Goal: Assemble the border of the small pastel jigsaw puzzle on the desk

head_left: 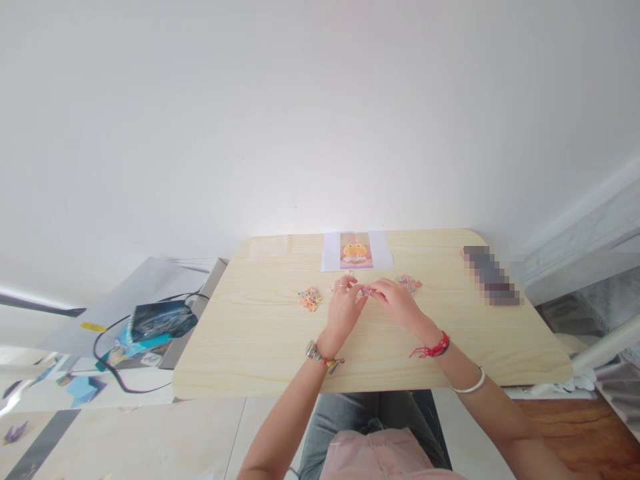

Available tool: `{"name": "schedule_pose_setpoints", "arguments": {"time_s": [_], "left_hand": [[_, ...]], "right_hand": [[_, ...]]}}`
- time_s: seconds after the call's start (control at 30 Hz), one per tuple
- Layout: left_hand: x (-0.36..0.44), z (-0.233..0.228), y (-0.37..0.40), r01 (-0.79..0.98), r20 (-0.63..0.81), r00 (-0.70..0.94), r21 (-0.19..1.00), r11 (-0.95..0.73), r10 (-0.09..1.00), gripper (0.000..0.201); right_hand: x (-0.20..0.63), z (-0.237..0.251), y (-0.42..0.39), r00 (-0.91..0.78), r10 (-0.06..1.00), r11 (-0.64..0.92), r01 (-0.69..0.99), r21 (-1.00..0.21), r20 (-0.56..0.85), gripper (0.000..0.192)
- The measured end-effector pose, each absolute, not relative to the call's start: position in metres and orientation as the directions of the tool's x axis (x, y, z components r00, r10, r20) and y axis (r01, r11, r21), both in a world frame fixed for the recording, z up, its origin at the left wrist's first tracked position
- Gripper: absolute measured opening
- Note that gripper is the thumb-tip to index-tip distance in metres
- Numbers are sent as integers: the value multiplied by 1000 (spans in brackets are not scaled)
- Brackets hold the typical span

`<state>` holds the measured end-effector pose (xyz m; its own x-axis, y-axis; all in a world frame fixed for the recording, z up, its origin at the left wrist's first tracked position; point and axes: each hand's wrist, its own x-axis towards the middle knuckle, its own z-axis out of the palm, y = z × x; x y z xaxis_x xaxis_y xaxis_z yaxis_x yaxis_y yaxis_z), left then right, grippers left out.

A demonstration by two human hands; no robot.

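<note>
Small pinkish-purple jigsaw pieces [365, 291] are pinched between the fingertips of my two hands, over the middle of the table. My left hand [345, 303] closes on them from the left and my right hand [397, 301] from the right; the fingers hide most of their shape. To the left lies a pile of jigsaw pieces [311, 299], mostly orange and cream. Another pile of pieces [409, 284], pinker, sits just beyond my right hand. A few pieces [349, 273] show behind my left hand. A printed sheet with a yellow cartoon figure [356, 251] lies farther back.
The light wooden table [250, 347] stands against a white wall [320, 120]. A pixelated dark object [493, 277] lies at its right side, a clear flat sheet [270, 247] at the back left. Left of the table, a box [170, 333] holds packets beside a black cable [113, 373].
</note>
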<state>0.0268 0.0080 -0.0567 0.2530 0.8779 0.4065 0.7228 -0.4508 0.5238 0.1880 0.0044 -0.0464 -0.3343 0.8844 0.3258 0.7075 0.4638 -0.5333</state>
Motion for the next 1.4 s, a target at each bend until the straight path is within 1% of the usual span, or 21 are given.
{"name": "schedule_pose_setpoints", "arguments": {"time_s": [0.13, 0.23, 0.5, 0.6, 0.7, 0.8, 0.9, 1.0, 1.1, 1.17, 1.23, 1.3, 1.4], "left_hand": [[28, -55, 8, 740, 402, 295, 477, -474, 867, 17], [28, -56, 9, 746, 398, 293, 474, -468, 869, 19], [31, -59, 12, 750, 371, 326, 458, -477, 869, 21], [37, -59, 13, 750, 359, 345, 451, -485, 867, 23], [38, -60, 13, 760, 352, 341, 443, -476, 872, 27], [32, -62, 15, 781, 349, 312, 436, -448, 884, 25], [19, -66, 15, 803, 345, 276, 431, -412, 897, 24], [7, -70, 14, 821, 338, 243, 427, -378, 909, 26], [-1, -73, 12, 835, 334, 223, 419, -357, 916, 29], [-4, -74, 11, 841, 335, 217, 412, -349, 917, 30], [-4, -74, 11, 845, 335, 214, 407, -346, 917, 29], [-3, -74, 11, 848, 335, 214, 402, -345, 918, 29], [-1, -73, 10, 852, 333, 211, 397, -340, 919, 25]], "right_hand": [[189, -45, 7, -368, 866, 493, 746, -448, 339, 19], [189, -49, 7, -365, 860, 496, 759, -421, 355, 19], [196, -56, 6, -345, 867, 487, 738, -468, 359, 20], [204, -56, 5, -330, 870, 478, 751, -457, 367, 21], [219, -59, 7, -262, 889, 420, 793, -440, 377, 20], [241, -67, 10, -176, 913, 343, 819, -460, 368, 20], [260, -76, 12, -107, 933, 265, 852, -452, 345, 22], [271, -79, 12, -87, 947, 223, 871, -437, 310, 23], [270, -73, 11, -78, 947, 215, 874, -435, 310, 23], [260, -66, 11, -92, 943, 233, 869, -437, 320, 22], [243, -60, 12, -145, 939, 277, 858, -432, 313, 20], [223, -56, 16, -243, 928, 348, 838, -421, 284, 17], [193, -55, 22, -416, 871, 490, 769, -410, 261, 15]]}}
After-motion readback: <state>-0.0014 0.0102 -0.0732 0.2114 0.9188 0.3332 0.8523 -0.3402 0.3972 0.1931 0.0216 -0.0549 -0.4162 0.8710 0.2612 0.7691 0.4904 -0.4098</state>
